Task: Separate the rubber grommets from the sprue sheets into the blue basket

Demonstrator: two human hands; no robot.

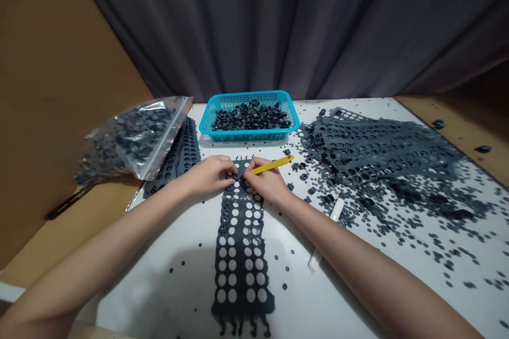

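A long dark rubber sheet (240,238) with rows of round holes lies flat on the white table in front of me. Along its left edge several small dark rings (225,214) still sit in the sheet. My left hand (214,174) rests on the upper left edge, its fingers bent around the rim and pressing there; what they pinch is hidden. My right hand (264,181) is closed on a slim yellow pen-like tool (274,164), its tip hidden by the fingers over the sheet's upper part.
A blue basket (248,132) of small dark rubber parts stands behind the sheet. On the left, a clear zip bag (139,137) of parts leans on more perforated sheets (181,151). Punched sheets (382,143) are piled right, among scattered discs. A white strip (326,233) lies beside my right forearm.
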